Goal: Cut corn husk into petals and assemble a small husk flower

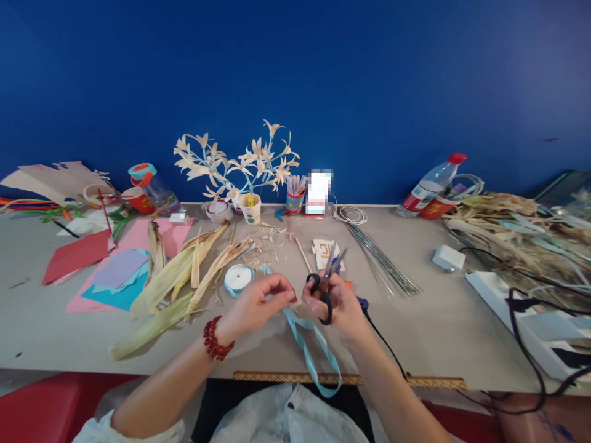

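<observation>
My left hand (261, 304), with a red bead bracelet (218, 338) at its wrist, is closed in a pinch at the end of a light blue ribbon (318, 351). The ribbon hangs in a loop over the table's front edge. Close beside it, my right hand (339, 304) holds a pair of black-handled scissors (329, 277); the blades point up and away from me, slightly apart. Behind my left hand lies a ribbon spool (239, 279). Whatever else may be between my left fingertips is too small to make out.
Corn husks (178, 274) and coloured paper (120, 289) lie at left. Husk flowers stand in a paper cup (250, 209) at the back, near a phone (318, 192). Metal wires (383, 258), a bottle (429, 187) and a power strip (503, 314) are at right.
</observation>
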The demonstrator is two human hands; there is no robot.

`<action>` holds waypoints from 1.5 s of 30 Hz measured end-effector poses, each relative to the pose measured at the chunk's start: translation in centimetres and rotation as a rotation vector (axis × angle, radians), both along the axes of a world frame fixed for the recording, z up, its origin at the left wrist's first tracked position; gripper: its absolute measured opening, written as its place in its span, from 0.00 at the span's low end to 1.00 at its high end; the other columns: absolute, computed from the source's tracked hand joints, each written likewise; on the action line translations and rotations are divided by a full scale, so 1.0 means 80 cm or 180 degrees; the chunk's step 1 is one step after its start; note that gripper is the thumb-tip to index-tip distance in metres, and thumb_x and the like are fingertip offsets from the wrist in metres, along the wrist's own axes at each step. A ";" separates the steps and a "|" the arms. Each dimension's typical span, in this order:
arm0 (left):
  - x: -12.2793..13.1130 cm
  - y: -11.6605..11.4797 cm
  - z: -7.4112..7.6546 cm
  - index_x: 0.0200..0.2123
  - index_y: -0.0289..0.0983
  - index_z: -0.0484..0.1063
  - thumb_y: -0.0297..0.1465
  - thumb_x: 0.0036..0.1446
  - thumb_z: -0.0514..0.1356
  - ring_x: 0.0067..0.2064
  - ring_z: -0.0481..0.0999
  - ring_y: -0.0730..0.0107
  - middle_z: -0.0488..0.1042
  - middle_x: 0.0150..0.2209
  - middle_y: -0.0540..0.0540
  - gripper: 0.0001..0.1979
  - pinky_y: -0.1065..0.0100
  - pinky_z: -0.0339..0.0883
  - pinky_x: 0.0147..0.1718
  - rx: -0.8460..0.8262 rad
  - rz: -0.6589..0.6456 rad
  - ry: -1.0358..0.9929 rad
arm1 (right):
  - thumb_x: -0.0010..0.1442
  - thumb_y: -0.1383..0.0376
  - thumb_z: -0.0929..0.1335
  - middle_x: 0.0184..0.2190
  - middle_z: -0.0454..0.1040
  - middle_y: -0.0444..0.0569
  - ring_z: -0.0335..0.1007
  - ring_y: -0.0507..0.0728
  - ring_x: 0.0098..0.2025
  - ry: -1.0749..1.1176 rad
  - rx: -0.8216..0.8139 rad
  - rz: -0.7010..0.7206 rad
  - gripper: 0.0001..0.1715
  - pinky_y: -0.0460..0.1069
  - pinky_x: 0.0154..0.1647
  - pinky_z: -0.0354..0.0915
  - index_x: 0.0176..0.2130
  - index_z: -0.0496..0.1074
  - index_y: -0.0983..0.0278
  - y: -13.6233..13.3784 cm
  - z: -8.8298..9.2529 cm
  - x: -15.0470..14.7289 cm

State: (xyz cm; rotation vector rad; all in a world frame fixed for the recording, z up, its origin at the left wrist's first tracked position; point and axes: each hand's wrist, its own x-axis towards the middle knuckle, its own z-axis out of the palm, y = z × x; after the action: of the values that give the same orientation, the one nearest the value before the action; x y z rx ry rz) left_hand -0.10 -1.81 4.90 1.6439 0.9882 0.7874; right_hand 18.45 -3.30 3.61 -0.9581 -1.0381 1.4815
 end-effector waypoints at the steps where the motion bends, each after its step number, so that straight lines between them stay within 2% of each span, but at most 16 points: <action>1: 0.002 -0.002 -0.004 0.34 0.36 0.73 0.36 0.62 0.56 0.36 0.72 0.70 0.75 0.33 0.48 0.10 0.71 0.63 0.37 -0.0103 0.0241 -0.0252 | 0.47 0.67 0.74 0.27 0.71 0.41 0.63 0.48 0.26 0.0106 0.0042 -0.0170 0.15 0.43 0.26 0.59 0.33 0.66 0.62 -0.001 -0.002 0.000; 4: 0.013 -0.014 -0.020 0.35 0.36 0.72 0.36 0.61 0.57 0.37 0.73 0.70 0.74 0.34 0.47 0.10 0.70 0.65 0.38 -0.0504 0.0783 -0.1078 | 0.48 0.68 0.74 0.28 0.71 0.40 0.61 0.47 0.24 0.0431 0.0157 -0.0665 0.16 0.43 0.24 0.57 0.35 0.66 0.61 -0.003 -0.010 -0.005; 6: 0.024 -0.024 -0.030 0.36 0.36 0.72 0.35 0.58 0.61 0.35 0.73 0.70 0.75 0.34 0.47 0.08 0.69 0.66 0.39 -0.0887 0.0778 -0.1542 | 0.49 0.69 0.74 0.30 0.72 0.40 0.62 0.47 0.25 0.0571 0.0229 -0.0884 0.17 0.43 0.24 0.57 0.36 0.66 0.60 -0.005 -0.016 -0.010; 9: 0.040 -0.035 -0.038 0.36 0.36 0.73 0.32 0.55 0.64 0.36 0.73 0.71 0.75 0.35 0.46 0.07 0.68 0.66 0.41 -0.1206 0.0852 -0.2073 | 0.49 0.70 0.74 0.30 0.72 0.40 0.64 0.47 0.26 0.0602 0.0316 -0.0975 0.17 0.43 0.25 0.59 0.36 0.65 0.60 -0.009 -0.021 -0.017; 12: 0.050 -0.036 -0.037 0.33 0.36 0.73 0.31 0.56 0.63 0.35 0.72 0.73 0.73 0.32 0.49 0.04 0.70 0.66 0.40 -0.1119 0.1075 -0.2367 | 0.50 0.69 0.74 0.29 0.72 0.41 0.64 0.48 0.26 0.0502 0.0361 -0.0883 0.16 0.43 0.25 0.60 0.36 0.66 0.60 -0.014 -0.023 -0.020; 18: 0.049 -0.030 -0.024 0.30 0.37 0.73 0.30 0.56 0.62 0.37 0.71 0.74 0.72 0.35 0.49 0.03 0.71 0.66 0.41 -0.0846 0.1228 -0.2371 | 0.52 0.61 0.75 0.29 0.70 0.42 0.59 0.47 0.24 0.0067 0.0163 -0.0510 0.17 0.44 0.23 0.57 0.36 0.65 0.62 -0.022 -0.025 -0.006; 23: 0.041 -0.029 -0.008 0.29 0.36 0.72 0.31 0.57 0.61 0.40 0.72 0.70 0.74 0.42 0.46 0.06 0.66 0.67 0.45 -0.0784 0.1238 -0.2162 | 0.49 0.45 0.73 0.22 0.63 0.40 0.56 0.49 0.24 -0.0518 -0.0088 0.0736 0.28 0.45 0.24 0.53 0.28 0.62 0.63 -0.033 -0.025 0.011; 25: 0.039 -0.028 -0.004 0.29 0.36 0.72 0.32 0.57 0.61 0.40 0.73 0.70 0.74 0.42 0.45 0.07 0.67 0.68 0.44 -0.0771 0.1204 -0.2121 | 0.46 0.41 0.72 0.21 0.60 0.39 0.55 0.49 0.24 -0.0602 -0.0168 0.0968 0.31 0.45 0.24 0.52 0.27 0.60 0.62 -0.038 -0.026 0.014; 29: 0.036 -0.025 -0.001 0.31 0.36 0.73 0.31 0.58 0.60 0.38 0.73 0.71 0.75 0.37 0.47 0.05 0.68 0.68 0.44 -0.0784 0.1029 -0.2092 | 0.46 0.40 0.72 0.21 0.59 0.39 0.54 0.49 0.23 -0.0576 -0.0219 0.1081 0.33 0.44 0.24 0.51 0.28 0.59 0.62 -0.043 -0.027 0.018; 33: 0.032 -0.024 -0.001 0.31 0.35 0.72 0.31 0.59 0.60 0.39 0.74 0.70 0.75 0.37 0.46 0.06 0.68 0.68 0.44 -0.0735 0.0933 -0.2060 | 0.45 0.40 0.73 0.22 0.60 0.40 0.56 0.50 0.24 -0.0521 -0.0291 0.1144 0.33 0.45 0.25 0.52 0.29 0.60 0.62 -0.042 -0.021 0.021; 39: 0.029 -0.023 -0.002 0.33 0.35 0.73 0.32 0.59 0.59 0.39 0.75 0.69 0.76 0.37 0.45 0.06 0.68 0.68 0.44 -0.0652 0.0992 -0.1903 | 0.44 0.40 0.73 0.22 0.62 0.41 0.57 0.50 0.24 -0.0477 -0.0328 0.1186 0.33 0.45 0.25 0.55 0.29 0.61 0.62 -0.041 -0.018 0.020; 45: 0.030 -0.023 0.000 0.31 0.36 0.71 0.32 0.59 0.60 0.39 0.75 0.69 0.76 0.37 0.46 0.06 0.69 0.68 0.43 -0.0568 0.0973 -0.1754 | 0.43 0.42 0.74 0.20 0.61 0.38 0.53 0.48 0.21 -0.0525 -0.0347 0.1086 0.32 0.44 0.22 0.51 0.27 0.59 0.62 -0.038 -0.023 0.020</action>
State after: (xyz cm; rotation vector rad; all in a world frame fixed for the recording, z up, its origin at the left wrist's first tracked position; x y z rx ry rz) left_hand 2.31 -3.68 4.89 1.0451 0.8836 1.2377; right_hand 20.08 -6.35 1.76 -1.0301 -1.3001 1.7756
